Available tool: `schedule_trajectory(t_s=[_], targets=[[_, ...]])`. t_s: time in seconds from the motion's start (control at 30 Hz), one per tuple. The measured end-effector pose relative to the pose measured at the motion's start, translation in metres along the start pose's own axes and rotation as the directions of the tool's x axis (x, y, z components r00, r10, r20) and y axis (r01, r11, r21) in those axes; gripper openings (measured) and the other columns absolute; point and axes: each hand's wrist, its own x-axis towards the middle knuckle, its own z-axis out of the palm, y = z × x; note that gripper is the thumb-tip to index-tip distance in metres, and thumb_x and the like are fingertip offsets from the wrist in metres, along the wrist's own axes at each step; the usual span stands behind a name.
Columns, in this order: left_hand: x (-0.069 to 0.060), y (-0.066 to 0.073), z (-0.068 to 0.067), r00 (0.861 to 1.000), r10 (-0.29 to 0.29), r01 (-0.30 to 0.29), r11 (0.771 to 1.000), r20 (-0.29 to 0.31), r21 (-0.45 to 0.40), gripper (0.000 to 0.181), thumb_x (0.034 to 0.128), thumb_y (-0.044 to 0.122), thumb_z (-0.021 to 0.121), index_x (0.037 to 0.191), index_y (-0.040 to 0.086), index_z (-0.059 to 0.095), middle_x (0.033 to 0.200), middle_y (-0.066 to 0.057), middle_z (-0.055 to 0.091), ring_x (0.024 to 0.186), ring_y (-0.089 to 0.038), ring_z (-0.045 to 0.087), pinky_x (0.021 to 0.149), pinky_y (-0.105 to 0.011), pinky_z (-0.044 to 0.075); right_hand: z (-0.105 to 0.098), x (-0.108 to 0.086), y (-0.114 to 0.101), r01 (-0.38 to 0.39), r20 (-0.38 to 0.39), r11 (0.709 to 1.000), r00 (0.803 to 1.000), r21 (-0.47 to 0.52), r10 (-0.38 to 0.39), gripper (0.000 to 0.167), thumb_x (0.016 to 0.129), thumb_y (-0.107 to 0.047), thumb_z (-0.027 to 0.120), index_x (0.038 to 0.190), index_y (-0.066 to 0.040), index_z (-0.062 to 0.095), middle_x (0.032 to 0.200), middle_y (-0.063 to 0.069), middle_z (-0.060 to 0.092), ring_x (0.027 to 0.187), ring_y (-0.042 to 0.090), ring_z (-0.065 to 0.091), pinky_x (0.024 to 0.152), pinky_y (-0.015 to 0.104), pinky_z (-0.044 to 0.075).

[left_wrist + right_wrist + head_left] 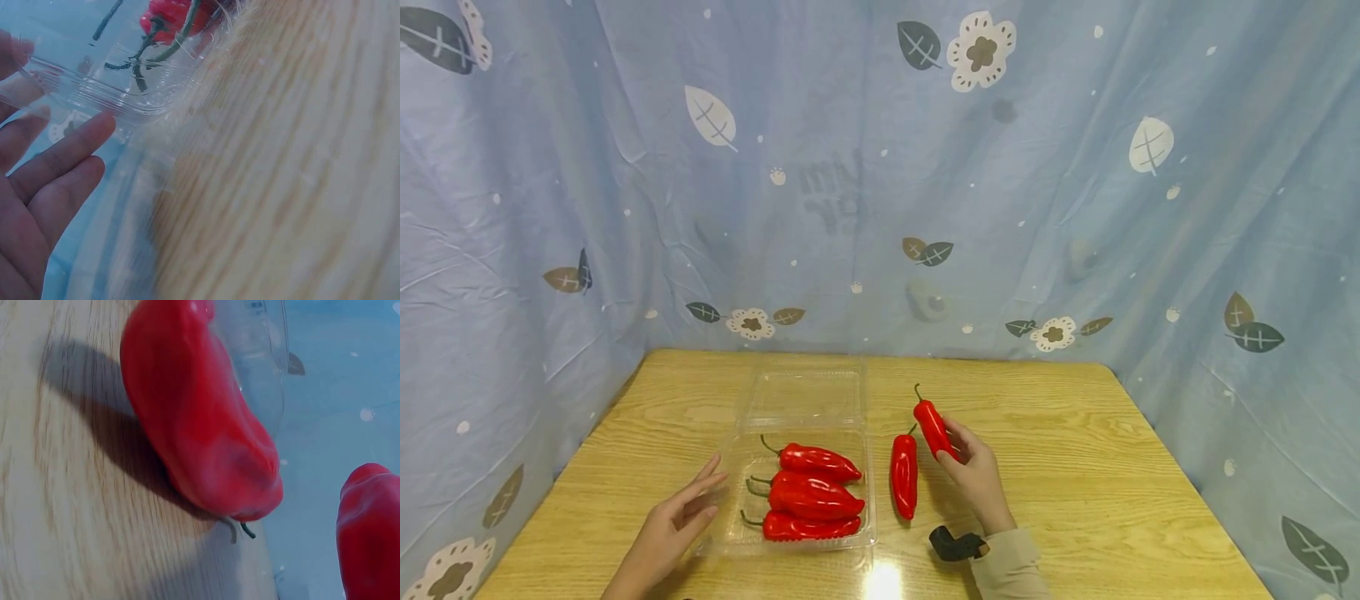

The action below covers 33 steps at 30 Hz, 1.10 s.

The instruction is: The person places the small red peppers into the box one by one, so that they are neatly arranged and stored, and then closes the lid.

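Observation:
My right hand grips a red chili pepper by its lower part, the green stem pointing up and away. Just left of that hand, a second red chili pepper lies on the table; it also fills much of the right wrist view. Several more red peppers lie side by side in a clear plastic clamshell box, stems to the left. My left hand is at the box's left side, fingers extended. In the left wrist view, some fingers are against or very near the clear wall; contact is hard to tell.
The box's clear lid lies folded back toward the far side of the wooden table. A blue patterned curtain surrounds the table at the back and sides. A black strap is at the right wrist.

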Motion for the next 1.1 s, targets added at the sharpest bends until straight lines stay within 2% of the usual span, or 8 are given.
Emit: schedule_trajectory(t_s=[0.13,0.47,0.63,0.87,1.1], targets=[[0.0,0.0,0.0,1.0,0.001,-0.001,1.0,-0.002,0.014,0.039,0.0919,-0.004,0.056,0.13,-0.009,0.05,0.153,0.002,0.031,0.119,0.005,0.05,0.087,-0.009,0.049,0.004,-0.001,-0.003,0.042,0.027,0.999,0.999,0.015,-0.042,0.047,0.084,0.005,0.065,0.13,0.007,0.053,0.125,0.028,0.058,0.111,0.041,0.058,0.087,0.031,0.056],[-0.001,0.002,0.0,1.0,-0.002,0.002,1.0,0.003,0.008,0.039,0.0919,-0.004,0.056,0.13,-0.009,0.05,0.153,0.003,0.03,0.119,0.005,0.05,0.087,-0.008,0.048,0.014,-0.007,-0.017,0.039,0.083,0.996,0.995,0.082,-0.046,0.048,0.085,0.005,0.065,0.131,0.005,0.052,0.126,0.025,0.058,0.113,0.04,0.058,0.087,0.034,0.056],[0.0,0.001,0.0,1.0,0.008,-0.008,1.0,0.003,0.013,0.039,0.0922,-0.003,0.056,0.13,-0.009,0.05,0.154,-0.001,0.03,0.12,0.006,0.049,0.088,-0.009,0.048,0.022,-0.009,-0.024,0.044,0.109,0.996,0.993,0.071,-0.052,0.047,0.084,0.007,0.062,0.13,0.005,0.054,0.125,0.024,0.059,0.112,0.038,0.058,0.089,0.034,0.055],[0.0,0.0,0.002,1.0,0.028,-0.028,0.999,-0.003,-0.022,0.039,0.0901,-0.01,0.055,0.129,-0.012,0.05,0.153,0.001,0.031,0.114,0.003,0.055,0.086,-0.009,0.049,0.037,-0.013,-0.028,0.033,0.177,0.999,0.983,0.041,-0.04,0.046,0.084,0.005,0.063,0.129,0.0,0.056,0.126,0.019,0.06,0.112,0.035,0.059,0.093,0.035,0.053],[0.0,-0.002,0.001,1.0,0.02,-0.02,1.0,-0.009,-0.006,0.039,0.0908,-0.008,0.055,0.129,-0.011,0.05,0.153,0.0,0.031,0.116,0.003,0.054,0.087,-0.008,0.048,0.049,-0.012,-0.037,0.094,0.251,0.995,0.963,0.015,-0.095,0.046,0.086,-0.001,0.065,0.131,-0.003,0.055,0.125,0.019,0.06,0.109,0.034,0.06,0.089,0.034,0.055]])
